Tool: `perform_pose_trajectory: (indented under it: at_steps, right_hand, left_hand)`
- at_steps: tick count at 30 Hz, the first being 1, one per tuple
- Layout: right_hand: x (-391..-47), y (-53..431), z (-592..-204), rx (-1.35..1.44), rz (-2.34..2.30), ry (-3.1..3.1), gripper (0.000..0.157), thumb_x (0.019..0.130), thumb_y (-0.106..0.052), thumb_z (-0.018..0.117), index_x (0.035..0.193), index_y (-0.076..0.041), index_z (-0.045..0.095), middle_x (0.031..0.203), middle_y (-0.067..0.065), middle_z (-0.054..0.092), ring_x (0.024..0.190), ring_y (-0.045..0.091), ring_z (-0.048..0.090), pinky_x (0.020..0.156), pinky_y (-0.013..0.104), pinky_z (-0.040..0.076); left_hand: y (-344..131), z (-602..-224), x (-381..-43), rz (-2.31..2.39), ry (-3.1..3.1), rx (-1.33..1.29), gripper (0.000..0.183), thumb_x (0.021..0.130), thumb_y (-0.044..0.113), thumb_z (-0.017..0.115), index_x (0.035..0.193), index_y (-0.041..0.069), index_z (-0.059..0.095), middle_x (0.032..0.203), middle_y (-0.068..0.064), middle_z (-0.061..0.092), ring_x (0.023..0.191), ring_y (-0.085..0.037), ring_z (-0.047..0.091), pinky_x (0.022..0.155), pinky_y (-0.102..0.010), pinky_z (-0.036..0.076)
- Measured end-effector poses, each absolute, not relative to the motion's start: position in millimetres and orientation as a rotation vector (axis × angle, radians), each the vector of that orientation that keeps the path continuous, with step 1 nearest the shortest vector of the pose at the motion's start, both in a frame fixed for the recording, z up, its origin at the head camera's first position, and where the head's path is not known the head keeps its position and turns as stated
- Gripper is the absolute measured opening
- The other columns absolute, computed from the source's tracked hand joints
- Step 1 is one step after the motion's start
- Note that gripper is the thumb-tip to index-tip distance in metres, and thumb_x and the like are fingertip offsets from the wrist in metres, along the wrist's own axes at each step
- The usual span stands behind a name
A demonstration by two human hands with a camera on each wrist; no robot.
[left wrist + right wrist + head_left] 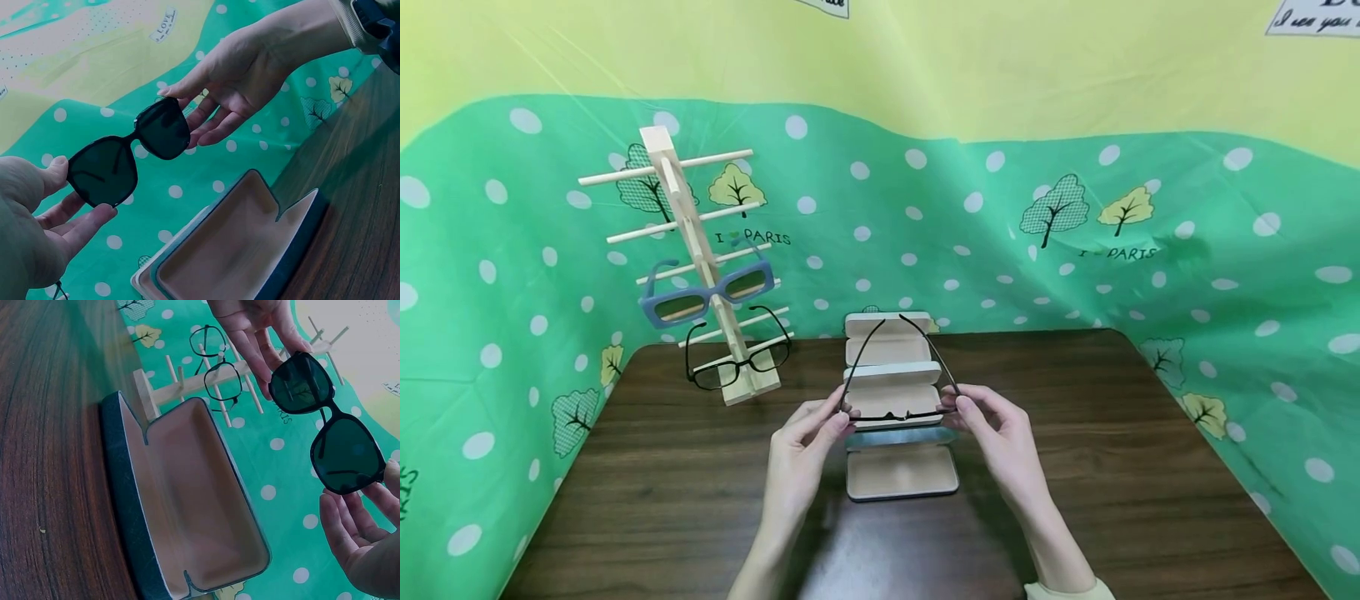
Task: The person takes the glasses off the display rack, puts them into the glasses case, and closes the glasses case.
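Left hand (801, 446) and right hand (1000, 433) each pinching an end of glossy black sunglasses (127, 150), rounded dark lenses, slim temples unfolded, held above the row of open pale-lined cases (891, 398), forearms (1048, 533) extended from the cases' near side, pegged wooden rack (700, 250) left of the cases, wood-grained table (1105, 467) beneath

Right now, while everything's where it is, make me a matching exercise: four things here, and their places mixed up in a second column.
Things:
1. dark sunglasses
2. blue-framed sunglasses
3. black-framed glasses
4. front case

Places:
A. on the rack, upper of two pairs
B. open on the table
C. held by the left hand and right hand
D. on the rack, lower of two pairs

Pairs: 1-C, 2-A, 3-D, 4-B.
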State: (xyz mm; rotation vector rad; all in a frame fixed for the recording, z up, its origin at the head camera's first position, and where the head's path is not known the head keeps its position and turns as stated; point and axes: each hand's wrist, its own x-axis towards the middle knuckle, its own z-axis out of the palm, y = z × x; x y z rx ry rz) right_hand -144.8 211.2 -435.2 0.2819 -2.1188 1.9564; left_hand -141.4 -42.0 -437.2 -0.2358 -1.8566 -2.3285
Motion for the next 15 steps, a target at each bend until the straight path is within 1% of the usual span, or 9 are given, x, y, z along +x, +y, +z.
perform_pose_trajectory:
  at_steps: [8, 13, 15]
  right_hand:
    - [-146.9, 209.4, -435.0, 0.305, 1.97, -2.107, 0.026, 0.104, -0.006, 0.058, 0.121, 0.012, 0.065, 0.107, -0.009, 0.077, 0.096, 0.01, 0.076, 0.084, 0.034, 0.063]
    - [-146.3, 209.4, -435.1, 0.288, 1.955, -2.129, 0.026, 0.104, -0.007, 0.058, 0.121, 0.011, 0.066, 0.106, -0.008, 0.077, 0.096, 0.01, 0.075, 0.084, 0.033, 0.063]
    - [-146.6, 209.3, -435.0, 0.288, 1.955, -2.13, 0.026, 0.104, -0.007, 0.058, 0.121, 0.011, 0.065, 0.107, -0.008, 0.077, 0.096, 0.01, 0.075, 0.084, 0.033, 0.063]
  left_hand:
    - [-43.7, -438.8, -142.8, -2.29, -1.876, -0.244, 0.034, 0.097, 0.003, 0.067, 0.132, 0.003, 0.069, 0.113, -0.022, 0.068, 0.105, -0.024, 0.076, 0.092, -0.037, 0.061]
    - [-44.3, -440.1, -142.8, -2.242, -1.927, -0.251, 0.034, 0.097, 0.003, 0.067, 0.131, 0.003, 0.07, 0.114, -0.026, 0.068, 0.101, -0.022, 0.077, 0.091, -0.041, 0.061]
    - [-44.6, -440.2, -143.3, -2.234, -1.938, -0.263, 0.034, 0.097, 0.004, 0.067, 0.131, 0.003, 0.07, 0.114, -0.028, 0.066, 0.1, -0.02, 0.077, 0.091, -0.04, 0.061]
